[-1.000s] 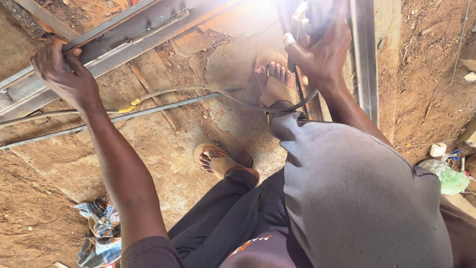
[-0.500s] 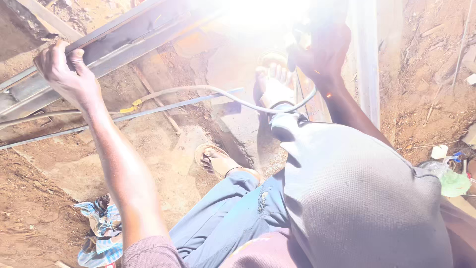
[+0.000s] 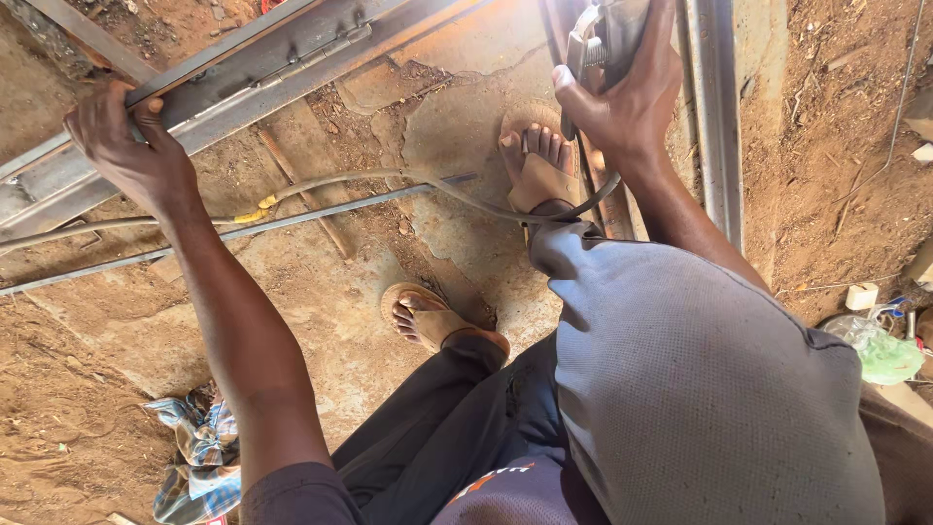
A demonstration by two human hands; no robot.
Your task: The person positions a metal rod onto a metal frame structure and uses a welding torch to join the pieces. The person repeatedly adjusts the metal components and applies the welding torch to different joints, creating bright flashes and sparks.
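Hands are both busy: the left hand [image 3: 131, 146] is closed tight on the long metal frame bar [image 3: 262, 63] at far left, which looks heavy and stiff, and the right hand [image 3: 622, 97] is wrapped around a welding tool [image 3: 604, 34] with a bendy cable [image 3: 389, 180].

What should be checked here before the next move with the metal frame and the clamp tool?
1. Left hand grips the metal frame: ok.
2. Right hand closed around the clamp tool: ok.
3. Cable clear of the feet: not ok, it runs across the ground right by the forward foot.
4. Foot protection: not ok, open sandals, toes bare.
5. Hand protection: not ok, both hands bare.
6. Tool tip touching the frame: cannot tell, it is cut off at the top edge.
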